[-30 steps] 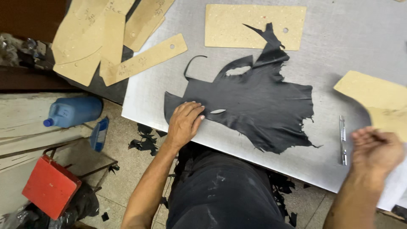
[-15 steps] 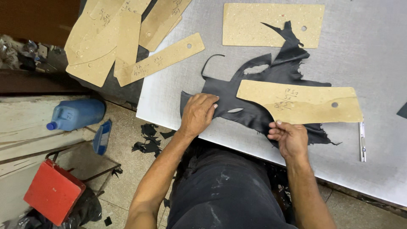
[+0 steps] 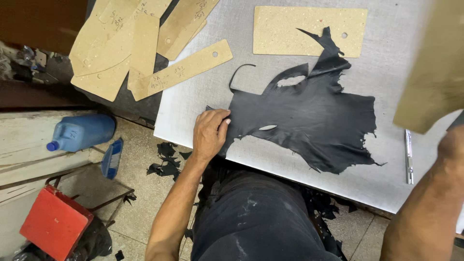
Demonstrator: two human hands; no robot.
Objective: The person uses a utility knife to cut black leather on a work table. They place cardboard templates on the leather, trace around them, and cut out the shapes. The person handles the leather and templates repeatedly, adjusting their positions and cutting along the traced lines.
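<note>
Black leather piece [image 3: 309, 121], ragged-edged, spread flat mid-board on grey cutting board [image 3: 386, 77]. Left hand [image 3: 210, 133] at 9 o'clock of leather, palm down, fingers loosely curled and pressed on its left edge; nothing gripped. Right hand mostly out of frame at 3 o'clock, only forearm [image 3: 425, 208] visible; finger state impossible to tell. Blurred tan cardboard pattern [image 3: 430, 63] raised at 2 o'clock, above board, near that wrist. Rectangular cardboard pattern [image 3: 290, 29] at 12 o'clock, partly under a leather strip. Long holed pattern [image 3: 181, 70] and stacked patterns [image 3: 125, 38] at 10 o'clock. Slim metal knife [image 3: 409, 157] at 3 o'clock of leather. Blue jug [image 3: 82, 131], red stool [image 3: 55, 222], black scraps [image 3: 166, 162] on floor at 8 o'clock.
</note>
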